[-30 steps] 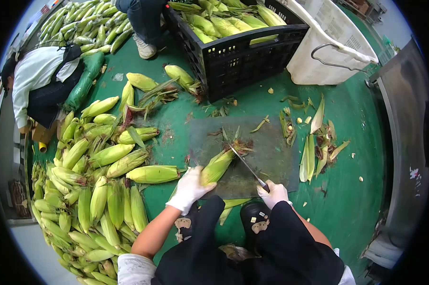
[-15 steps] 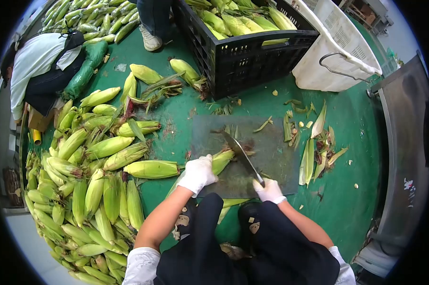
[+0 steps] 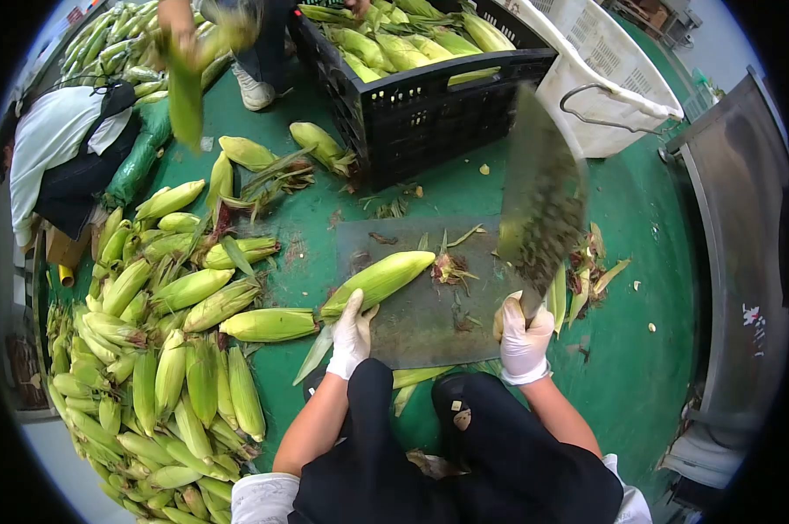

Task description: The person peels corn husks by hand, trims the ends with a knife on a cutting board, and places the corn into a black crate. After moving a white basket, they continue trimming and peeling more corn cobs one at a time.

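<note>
In a white glove, my left hand [image 3: 351, 337] is closed around the lower end of a green-husked ear of corn [image 3: 381, 281], which slants up to the right over the grey cutting board [image 3: 412, 342]. My gloved right hand [image 3: 523, 339] grips the handle of a broad cleaver [image 3: 545, 196], its blade raised upright and blurred at the board's right side. Just beyond the corn's tip, a cut-off end with brown silk [image 3: 451, 269] lies on the board. Another ear of corn [image 3: 269, 325] rests left of my left hand.
A big pile of unhusked corn [image 3: 185, 367] covers the left. Behind the board stand a black crate [image 3: 447, 113] of corn and a white basket [image 3: 622, 96]. Husk scraps [image 3: 587, 279] lie at right. A co-worker's hand [image 3: 176, 31] holds a blurred ear; another person [image 3: 71, 148] bends at far left.
The cleaver has gone from low on the corn's end to raised upright. The end is now separate from the ear. A co-worker's hand with corn has appeared at upper left.
</note>
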A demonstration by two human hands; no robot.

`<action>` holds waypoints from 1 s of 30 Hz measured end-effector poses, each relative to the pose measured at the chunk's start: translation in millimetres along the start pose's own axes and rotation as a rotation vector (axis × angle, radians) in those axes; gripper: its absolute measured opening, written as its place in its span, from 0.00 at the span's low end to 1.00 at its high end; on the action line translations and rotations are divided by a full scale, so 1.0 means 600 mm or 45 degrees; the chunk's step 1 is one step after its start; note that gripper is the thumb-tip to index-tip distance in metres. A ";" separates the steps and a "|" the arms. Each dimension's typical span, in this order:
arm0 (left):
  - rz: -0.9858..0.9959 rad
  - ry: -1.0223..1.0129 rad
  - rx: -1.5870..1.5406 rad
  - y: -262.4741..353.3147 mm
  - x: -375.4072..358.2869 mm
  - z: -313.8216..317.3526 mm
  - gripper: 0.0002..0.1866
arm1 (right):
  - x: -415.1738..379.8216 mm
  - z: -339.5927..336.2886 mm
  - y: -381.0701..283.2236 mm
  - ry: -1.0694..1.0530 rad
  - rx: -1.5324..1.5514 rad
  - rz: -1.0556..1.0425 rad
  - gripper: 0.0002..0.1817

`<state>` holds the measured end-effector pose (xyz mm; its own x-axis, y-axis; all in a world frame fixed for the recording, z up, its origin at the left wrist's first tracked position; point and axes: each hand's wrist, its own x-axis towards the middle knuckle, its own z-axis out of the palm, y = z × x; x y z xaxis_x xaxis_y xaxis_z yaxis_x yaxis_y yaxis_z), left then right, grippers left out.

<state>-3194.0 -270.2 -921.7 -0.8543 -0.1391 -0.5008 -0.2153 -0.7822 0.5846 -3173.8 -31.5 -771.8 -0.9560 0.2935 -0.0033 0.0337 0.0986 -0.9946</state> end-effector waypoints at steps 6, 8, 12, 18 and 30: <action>0.105 -0.030 0.118 0.017 -0.021 0.013 0.20 | -0.019 0.026 0.190 -0.310 -0.742 0.411 0.25; 0.078 -0.020 0.163 0.046 -0.011 -0.003 0.21 | -0.018 0.013 0.205 -0.355 -0.702 0.656 0.28; -0.018 0.048 0.283 0.089 -0.028 -0.033 0.28 | -0.019 -0.036 0.172 -0.222 -1.140 0.471 0.25; 0.003 0.045 0.566 0.094 -0.082 -0.023 0.33 | -0.055 -0.120 0.252 -0.166 -1.557 -0.138 0.16; 0.578 -0.102 1.153 0.106 -0.095 -0.005 0.24 | 0.007 0.184 0.055 -0.684 -0.532 -0.894 0.10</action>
<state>-3157.6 -313.7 -857.6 -0.9666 -0.2412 -0.0864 -0.1116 0.0927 0.9894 -3208.8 -132.3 -815.9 -0.8002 -0.4228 0.4254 -0.5922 0.4451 -0.6717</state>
